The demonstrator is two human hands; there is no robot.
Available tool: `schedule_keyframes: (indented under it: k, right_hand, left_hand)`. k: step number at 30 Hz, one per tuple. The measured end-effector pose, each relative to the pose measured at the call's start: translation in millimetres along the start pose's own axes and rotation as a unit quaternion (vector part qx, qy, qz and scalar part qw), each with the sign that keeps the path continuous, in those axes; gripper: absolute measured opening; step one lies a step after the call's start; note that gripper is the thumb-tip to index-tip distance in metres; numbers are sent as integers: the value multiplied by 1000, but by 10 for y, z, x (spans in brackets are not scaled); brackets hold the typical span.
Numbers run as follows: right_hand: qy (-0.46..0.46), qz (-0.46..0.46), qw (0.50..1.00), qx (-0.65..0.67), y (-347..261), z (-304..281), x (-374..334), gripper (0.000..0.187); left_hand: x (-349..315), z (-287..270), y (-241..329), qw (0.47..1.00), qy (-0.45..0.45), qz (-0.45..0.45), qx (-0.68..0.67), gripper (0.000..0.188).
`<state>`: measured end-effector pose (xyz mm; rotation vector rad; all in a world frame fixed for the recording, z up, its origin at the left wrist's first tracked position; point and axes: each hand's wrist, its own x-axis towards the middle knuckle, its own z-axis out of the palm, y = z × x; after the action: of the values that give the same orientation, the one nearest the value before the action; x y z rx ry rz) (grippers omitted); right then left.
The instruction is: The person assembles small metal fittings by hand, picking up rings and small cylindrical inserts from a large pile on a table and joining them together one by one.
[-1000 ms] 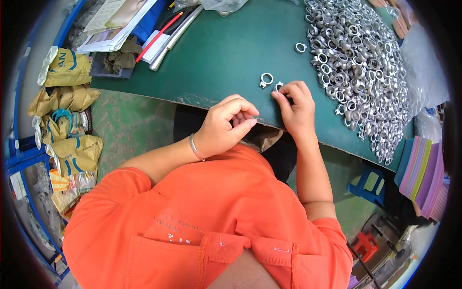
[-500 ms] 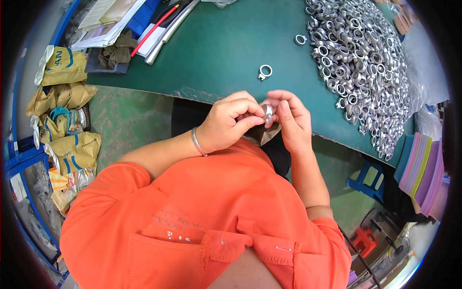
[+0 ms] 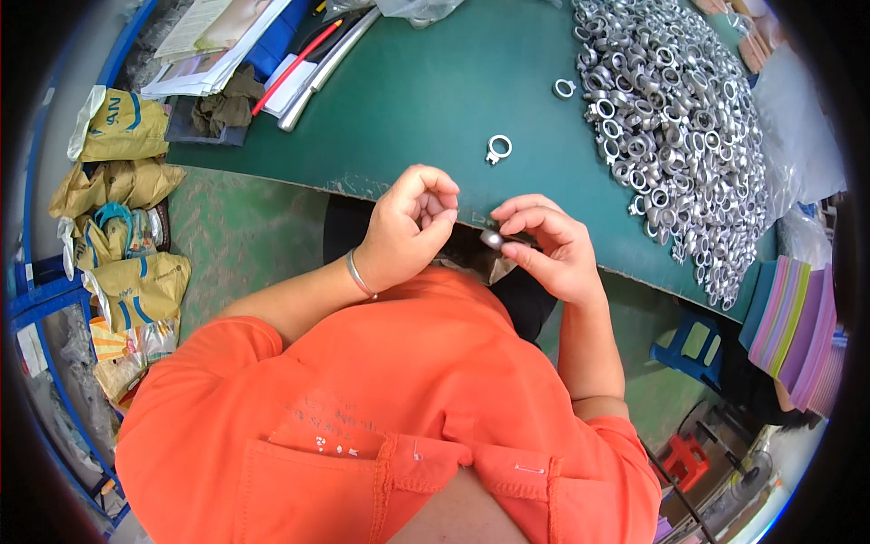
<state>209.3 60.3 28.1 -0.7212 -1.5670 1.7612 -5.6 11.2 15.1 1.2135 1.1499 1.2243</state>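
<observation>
My right hand (image 3: pixel 551 247) pinches a small metal ring (image 3: pixel 492 238) between thumb and fingers, just off the near edge of the green table. To its left, my left hand (image 3: pixel 408 222) is apart from the ring, its fingers curled in toward the thumb; whether anything small sits inside them is hidden. A bangle circles that wrist. On the table beyond lies a single silvery ring with a small lug (image 3: pixel 498 149), and another loose ring (image 3: pixel 564 88) is farther right. A large heap of similar metal rings (image 3: pixel 671 136) covers the table's right side.
The green table (image 3: pixel 390 109) has a worn front edge. At its far left are papers (image 3: pixel 217 41), a red pen (image 3: pixel 299 68) and a bin with a cloth. Brown paper bags (image 3: pixel 140 286) stand at left. A blue stool (image 3: pixel 689 344) and striped stacks (image 3: pixel 793 326) are at right.
My hands, together at the ring before, have come apart. The left drew back leftward and let go of the ring; the right keeps it and has lowered slightly.
</observation>
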Motion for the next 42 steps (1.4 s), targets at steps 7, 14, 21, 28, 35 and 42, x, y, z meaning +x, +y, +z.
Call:
schedule_keyframes:
  k: [7,14,21,28,35,42]
  right_hand:
    - [174,-171,834,-495,212,-97,555,19]
    - [161,-87,964,-194,211,14,382,8]
    - [179,-123,976,31,69,274,152,14]
    - [80,-92,992,31,116,166,77,11]
    - [55,-93,989,97,128,159,0,23]
    - [10,-102,934,-342,-52,0,69,17]
  left_hand:
    - [20,49,55,1000,-25,-2,4,25]
    - [82,22,137,993,-21,-87,-74,21]
    - [151,76,167,995,-45,-25,-91,14]
    - [154,84,160,997,-36,73,-16,13]
    - [165,10,255,975,-84,162,126,12]
    - [110,5,546,981,-165,-3,-102,11]
